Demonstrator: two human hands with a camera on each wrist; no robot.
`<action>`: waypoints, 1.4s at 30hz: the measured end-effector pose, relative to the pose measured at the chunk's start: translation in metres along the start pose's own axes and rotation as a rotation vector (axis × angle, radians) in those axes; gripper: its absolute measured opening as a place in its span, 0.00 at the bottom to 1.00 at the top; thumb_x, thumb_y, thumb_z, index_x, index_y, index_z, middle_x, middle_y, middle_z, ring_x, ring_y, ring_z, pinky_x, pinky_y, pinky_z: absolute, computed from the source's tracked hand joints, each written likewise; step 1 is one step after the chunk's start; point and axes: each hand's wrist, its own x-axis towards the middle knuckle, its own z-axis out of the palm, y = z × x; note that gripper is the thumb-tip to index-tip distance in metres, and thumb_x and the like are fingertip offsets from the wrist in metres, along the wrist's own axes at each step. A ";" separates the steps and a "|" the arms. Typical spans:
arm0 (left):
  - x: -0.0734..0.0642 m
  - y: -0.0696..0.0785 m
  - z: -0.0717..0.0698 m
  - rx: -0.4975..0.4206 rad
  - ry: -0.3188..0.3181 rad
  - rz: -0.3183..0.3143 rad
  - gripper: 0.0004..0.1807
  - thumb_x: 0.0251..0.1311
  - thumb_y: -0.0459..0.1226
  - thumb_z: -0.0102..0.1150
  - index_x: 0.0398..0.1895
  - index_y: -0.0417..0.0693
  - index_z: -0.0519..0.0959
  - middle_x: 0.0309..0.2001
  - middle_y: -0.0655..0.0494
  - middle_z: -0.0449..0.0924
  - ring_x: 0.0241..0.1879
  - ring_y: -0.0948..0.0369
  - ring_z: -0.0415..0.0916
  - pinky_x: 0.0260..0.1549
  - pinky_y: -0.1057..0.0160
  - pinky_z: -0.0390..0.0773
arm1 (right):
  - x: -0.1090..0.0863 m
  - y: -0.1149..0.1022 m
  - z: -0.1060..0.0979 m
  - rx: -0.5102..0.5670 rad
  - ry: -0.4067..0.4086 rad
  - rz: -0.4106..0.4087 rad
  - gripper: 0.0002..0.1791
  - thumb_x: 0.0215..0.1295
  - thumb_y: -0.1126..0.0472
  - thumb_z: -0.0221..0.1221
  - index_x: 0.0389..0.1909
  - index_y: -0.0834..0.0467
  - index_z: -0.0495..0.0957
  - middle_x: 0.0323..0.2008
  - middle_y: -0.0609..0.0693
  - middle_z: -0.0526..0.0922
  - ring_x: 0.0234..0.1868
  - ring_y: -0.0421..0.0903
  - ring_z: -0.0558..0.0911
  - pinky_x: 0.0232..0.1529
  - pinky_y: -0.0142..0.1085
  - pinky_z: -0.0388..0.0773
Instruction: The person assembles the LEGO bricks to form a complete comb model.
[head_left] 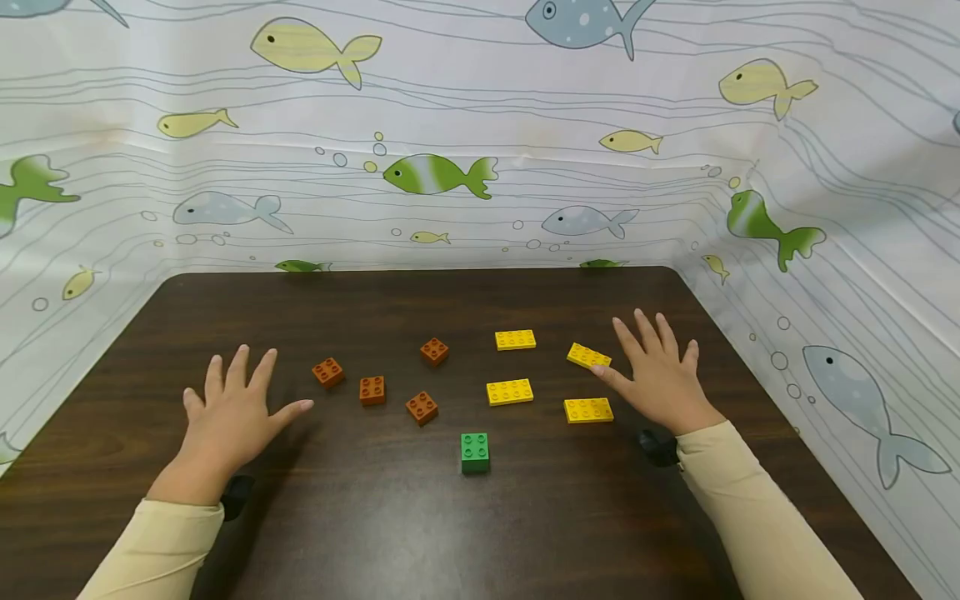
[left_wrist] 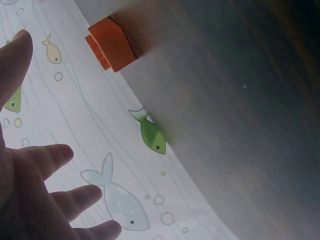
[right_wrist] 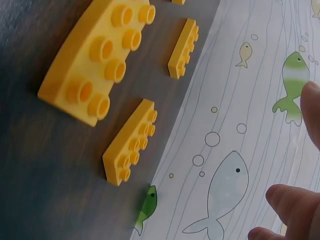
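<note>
My left hand [head_left: 228,421], fingers spread, hovers at the left of the dark table with nothing in it. Nearest to it is an orange toy brick [head_left: 327,372], and one orange brick [left_wrist: 112,44] shows in the left wrist view. My right hand [head_left: 663,379] is spread too, above the table's right side. Its thumb overlaps the end of a yellow brick [head_left: 588,356] in the head view; touching or not, I cannot tell. Below that lies another yellow brick [head_left: 588,410]. The right wrist view shows a yellow brick [right_wrist: 100,57] close up, its studs facing up.
More orange bricks [head_left: 372,390] lie left of centre, and two yellow bricks [head_left: 510,392] right of centre. A taller green brick [head_left: 474,452] stands nearer the front. White fish-patterned cloth [head_left: 450,108] walls the table's back and sides.
</note>
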 end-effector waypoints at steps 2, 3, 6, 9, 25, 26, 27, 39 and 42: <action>0.000 0.002 0.000 -0.005 -0.004 0.002 0.55 0.58 0.67 0.50 0.74 0.38 0.48 0.71 0.24 0.38 0.68 0.26 0.30 0.53 0.20 0.37 | 0.000 -0.002 0.002 -0.001 0.001 0.000 0.48 0.65 0.31 0.47 0.76 0.56 0.47 0.75 0.64 0.41 0.74 0.66 0.36 0.59 0.75 0.30; 0.000 0.002 0.001 -0.008 -0.005 0.003 0.55 0.58 0.67 0.50 0.74 0.38 0.48 0.71 0.24 0.38 0.68 0.26 0.31 0.53 0.20 0.37 | 0.000 -0.003 0.004 -0.001 0.005 -0.002 0.48 0.65 0.31 0.47 0.76 0.56 0.47 0.75 0.64 0.42 0.74 0.66 0.37 0.59 0.75 0.31; 0.001 0.003 0.002 -0.014 -0.004 0.005 0.55 0.57 0.67 0.51 0.74 0.38 0.48 0.71 0.24 0.39 0.68 0.26 0.31 0.53 0.21 0.38 | 0.000 -0.006 0.007 0.013 0.011 -0.011 0.48 0.65 0.32 0.49 0.76 0.56 0.48 0.75 0.63 0.42 0.74 0.65 0.37 0.59 0.74 0.32; 0.002 0.003 0.003 -0.024 -0.004 0.003 0.55 0.57 0.67 0.52 0.74 0.38 0.48 0.71 0.25 0.39 0.68 0.26 0.32 0.53 0.21 0.38 | 0.001 -0.009 0.009 0.018 0.007 -0.023 0.48 0.65 0.32 0.49 0.76 0.56 0.48 0.76 0.62 0.42 0.74 0.65 0.37 0.60 0.74 0.32; 0.008 0.002 0.003 -0.121 -0.056 0.004 0.58 0.54 0.61 0.61 0.75 0.36 0.45 0.70 0.24 0.39 0.68 0.27 0.35 0.54 0.22 0.42 | 0.002 -0.027 0.025 0.136 -0.016 -0.101 0.47 0.64 0.34 0.52 0.76 0.54 0.49 0.76 0.60 0.44 0.75 0.63 0.40 0.62 0.72 0.37; 0.009 0.002 0.003 -0.130 -0.059 0.004 0.58 0.54 0.61 0.62 0.75 0.36 0.45 0.70 0.24 0.39 0.68 0.27 0.36 0.53 0.22 0.42 | 0.002 -0.029 0.026 0.145 -0.018 -0.105 0.47 0.64 0.34 0.52 0.76 0.54 0.50 0.76 0.60 0.44 0.75 0.62 0.40 0.62 0.72 0.38; 0.010 0.001 0.004 -0.140 -0.063 0.005 0.58 0.54 0.60 0.62 0.75 0.36 0.45 0.70 0.23 0.39 0.67 0.27 0.36 0.53 0.22 0.43 | 0.002 -0.030 0.027 0.155 -0.016 -0.110 0.47 0.64 0.34 0.52 0.76 0.54 0.50 0.76 0.60 0.45 0.75 0.63 0.41 0.62 0.72 0.39; 0.026 0.005 0.004 -0.284 -0.099 0.003 0.57 0.55 0.52 0.66 0.74 0.33 0.43 0.69 0.22 0.41 0.66 0.26 0.41 0.55 0.26 0.53 | 0.000 -0.050 0.037 0.320 -0.034 -0.171 0.46 0.61 0.39 0.59 0.75 0.55 0.54 0.75 0.57 0.50 0.74 0.61 0.46 0.64 0.68 0.47; 0.030 0.005 0.004 -0.329 -0.107 -0.003 0.56 0.56 0.51 0.67 0.74 0.32 0.43 0.69 0.21 0.42 0.66 0.26 0.43 0.56 0.27 0.53 | -0.001 -0.054 0.039 0.352 -0.033 -0.187 0.46 0.61 0.38 0.60 0.74 0.55 0.55 0.75 0.56 0.51 0.74 0.61 0.48 0.64 0.67 0.50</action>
